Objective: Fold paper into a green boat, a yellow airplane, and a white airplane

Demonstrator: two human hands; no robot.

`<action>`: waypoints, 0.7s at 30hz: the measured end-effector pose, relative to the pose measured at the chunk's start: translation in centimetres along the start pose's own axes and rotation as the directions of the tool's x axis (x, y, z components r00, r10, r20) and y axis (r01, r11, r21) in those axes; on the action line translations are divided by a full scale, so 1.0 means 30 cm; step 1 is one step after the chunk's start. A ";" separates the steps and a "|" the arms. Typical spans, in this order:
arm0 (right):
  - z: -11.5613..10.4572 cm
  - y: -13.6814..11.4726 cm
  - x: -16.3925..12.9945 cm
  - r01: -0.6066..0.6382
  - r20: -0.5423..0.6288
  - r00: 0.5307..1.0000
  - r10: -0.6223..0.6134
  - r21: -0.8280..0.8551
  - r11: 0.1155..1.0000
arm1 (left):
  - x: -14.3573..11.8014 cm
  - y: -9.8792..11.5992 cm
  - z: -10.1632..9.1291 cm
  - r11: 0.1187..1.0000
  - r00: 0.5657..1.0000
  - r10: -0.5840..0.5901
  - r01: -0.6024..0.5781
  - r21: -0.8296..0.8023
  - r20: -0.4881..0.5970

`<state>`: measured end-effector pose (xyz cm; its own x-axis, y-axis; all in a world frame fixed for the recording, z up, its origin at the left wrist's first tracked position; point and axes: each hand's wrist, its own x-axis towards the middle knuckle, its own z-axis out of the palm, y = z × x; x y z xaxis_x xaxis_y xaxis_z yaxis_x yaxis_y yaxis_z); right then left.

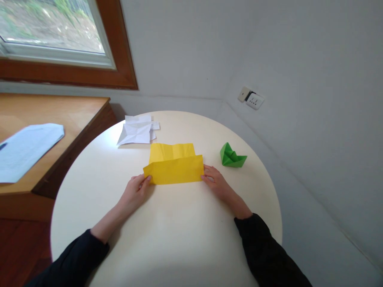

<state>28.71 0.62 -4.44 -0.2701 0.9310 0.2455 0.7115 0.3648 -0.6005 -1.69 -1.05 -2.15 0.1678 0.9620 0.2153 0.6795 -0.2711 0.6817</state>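
A sheet of yellow paper (175,170) lies across the middle of the round table, its near part folded up over the creased far part. My left hand (139,188) pinches the near-left corner of the fold, thumb on top. At the opposite end, my right hand (216,181) grips the right edge between thumb and fingers. Some fingertips of both hands are hidden behind the paper. To the right of my right hand sits a green folded paper boat (232,156), apart from the yellow sheet.
Several white paper pieces (136,132) lie at the back left of the white round table (179,247). A wooden desk (74,109) on the left holds white sheets (32,145). Behind stand a wall with a socket (255,101) and a wood-framed window (125,67).
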 end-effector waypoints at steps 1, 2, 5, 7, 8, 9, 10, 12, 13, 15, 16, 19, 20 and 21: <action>0.006 0.000 0.001 0.007 -0.011 1.000 -0.007 -0.011 1.000 | 0.000 0.006 -0.001 1.000 1.000 -0.023 0.023 0.010 0.004; 0.011 0.000 0.002 0.014 -0.023 1.000 -0.014 -0.023 1.000 | 0.000 0.010 -0.001 0.999 0.999 -0.042 0.042 0.023 0.002; 0.025 -0.006 0.005 0.017 -0.064 0.998 -0.020 -0.061 0.998 | 0.006 0.010 0.004 0.992 0.995 -0.097 0.098 0.081 -0.019; 0.035 -0.011 0.005 0.011 -0.088 0.996 -0.018 -0.080 0.997 | 0.013 0.003 0.009 0.982 0.990 -0.136 0.138 0.127 -0.028; 0.040 -0.014 0.003 0.003 -0.098 0.995 -0.012 -0.092 0.996 | 0.017 0.000 0.012 0.977 0.988 -0.150 0.152 0.152 -0.028; 0.044 -0.017 0.001 -0.014 -0.110 0.994 0.001 -0.111 0.994 | 0.021 -0.001 0.013 0.970 0.987 -0.158 0.161 0.181 -0.028; 0.046 -0.021 -0.002 -0.040 -0.125 0.992 0.023 -0.138 0.990 | 0.024 -0.001 0.015 0.963 0.987 -0.161 0.163 0.213 -0.029; 0.045 -0.034 -0.007 -0.113 -0.187 0.979 0.075 -0.206 0.972 | 0.030 0.005 0.016 0.948 0.987 -0.156 0.159 0.277 -0.033; 0.041 -0.045 -0.009 -0.145 -0.233 0.968 0.088 -0.239 0.960 | 0.032 0.010 0.017 0.940 0.988 -0.153 0.156 0.304 -0.036; 0.032 -0.073 -0.011 -0.142 -0.308 0.950 0.046 -0.296 0.945 | 0.034 0.020 0.019 0.931 0.988 -0.147 0.151 0.334 -0.035; 0.028 -0.090 -0.011 -0.100 -0.320 0.947 -0.008 -0.320 0.942 | 0.035 0.022 0.021 0.928 0.989 -0.147 0.149 0.342 -0.033; 0.032 -0.145 -0.012 0.108 -0.194 0.963 -0.188 -0.361 0.926 | 0.042 0.017 0.027 0.917 0.989 -0.147 0.145 0.372 -0.025; 0.041 -0.160 -0.013 0.161 -0.115 0.970 -0.214 -0.355 0.921 | 0.045 0.012 0.029 0.913 0.990 -0.142 0.141 0.383 -0.027; 0.051 -0.172 -0.014 0.194 -0.032 0.975 -0.218 -0.345 0.918 | 0.048 0.006 0.030 0.910 0.991 -0.127 0.129 0.394 -0.033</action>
<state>24.15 -1.65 -2.61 -0.3975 0.8283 0.3948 0.8250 0.5110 -0.2415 -0.69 0.32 -2.33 0.0570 0.9871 0.1497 0.9214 -0.1097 0.3729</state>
